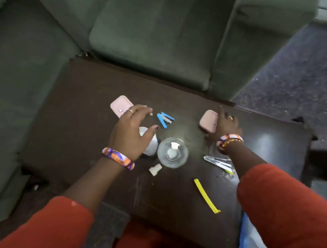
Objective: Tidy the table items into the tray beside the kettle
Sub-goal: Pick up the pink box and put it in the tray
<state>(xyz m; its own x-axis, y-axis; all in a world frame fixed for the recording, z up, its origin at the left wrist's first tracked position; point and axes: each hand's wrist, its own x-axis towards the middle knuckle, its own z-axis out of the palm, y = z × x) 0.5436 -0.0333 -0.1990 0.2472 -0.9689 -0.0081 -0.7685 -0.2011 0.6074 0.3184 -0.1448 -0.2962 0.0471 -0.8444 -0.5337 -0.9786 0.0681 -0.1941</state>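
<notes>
My left hand point(133, 129) hovers with spread fingers over a white container point(151, 144), its fingertips near a pink case point(120, 104) on the dark table point(76, 121). My right hand point(227, 125) lies against the right side of a second pink case point(208, 120), index finger straight and thumb spread below it. Between the cases lies a blue stapler point(165, 120). A clear glass point(172, 153) stands in the middle. No tray or kettle is in view.
A small white cap point(155, 169), a yellow strip point(207, 195) and a silver and yellow cutter point(217, 162) lie nearer to me. A blue plastic bag point(247, 240) sits at the table's right front edge. A green sofa point(152, 35) borders the far side.
</notes>
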